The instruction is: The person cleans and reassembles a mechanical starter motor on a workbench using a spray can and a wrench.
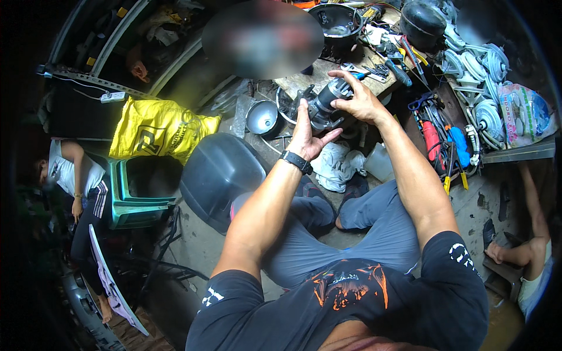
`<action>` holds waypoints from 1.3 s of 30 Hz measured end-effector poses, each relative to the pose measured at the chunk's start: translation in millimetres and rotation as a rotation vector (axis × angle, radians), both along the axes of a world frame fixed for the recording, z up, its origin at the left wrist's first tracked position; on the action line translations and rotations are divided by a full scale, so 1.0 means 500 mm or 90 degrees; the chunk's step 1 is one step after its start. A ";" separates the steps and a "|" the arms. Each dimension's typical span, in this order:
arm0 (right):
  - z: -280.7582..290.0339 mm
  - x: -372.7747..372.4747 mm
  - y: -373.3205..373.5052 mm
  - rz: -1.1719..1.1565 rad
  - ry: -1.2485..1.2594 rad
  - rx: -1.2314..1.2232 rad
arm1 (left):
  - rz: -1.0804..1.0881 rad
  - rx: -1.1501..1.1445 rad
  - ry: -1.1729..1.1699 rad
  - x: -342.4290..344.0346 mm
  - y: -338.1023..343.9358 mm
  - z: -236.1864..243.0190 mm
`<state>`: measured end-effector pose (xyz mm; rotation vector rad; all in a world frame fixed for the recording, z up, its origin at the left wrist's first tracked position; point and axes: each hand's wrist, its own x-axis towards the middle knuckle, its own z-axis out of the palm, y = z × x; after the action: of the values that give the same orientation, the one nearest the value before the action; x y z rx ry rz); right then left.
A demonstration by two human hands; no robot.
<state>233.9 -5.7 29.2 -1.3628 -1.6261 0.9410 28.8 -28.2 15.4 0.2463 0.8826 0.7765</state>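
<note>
In front of me, over the workbench edge, is a dark grey cylindrical motor-like part with a bracket-shaped base. My right hand grips its upper right end between thumb and fingers. My left hand supports the lower left side, its thumb stretched out to the right and its other fingers partly hidden by the part. A black watch is on my left wrist. Close to the left of the part stands a round metal bowl. Beneath my hands lies a white cloth.
Pliers, screwdrivers and wrenches lie on the wooden bench. A tool box and white fan-motor parts are at right. A yellow sack, green stool and black rounded casing stand at left. Two people sit nearby.
</note>
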 end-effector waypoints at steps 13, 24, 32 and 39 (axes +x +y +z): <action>-0.069 -0.023 0.063 -0.056 0.355 -0.045 | -0.067 0.031 0.015 -0.001 0.030 0.010; -0.070 -0.053 0.104 -0.249 0.100 -0.120 | -0.160 0.095 0.094 -0.002 0.048 -0.006; -0.085 -0.030 0.135 -0.258 0.082 -0.103 | -0.125 0.110 0.108 0.020 0.048 0.004; -0.088 -0.033 0.186 -0.267 0.080 -0.192 | -0.096 0.166 0.104 0.014 0.057 0.011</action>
<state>217.4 87.5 -14.6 -1.7250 -1.0724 1.0162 35.9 0.0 21.1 0.6072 0.9040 0.7366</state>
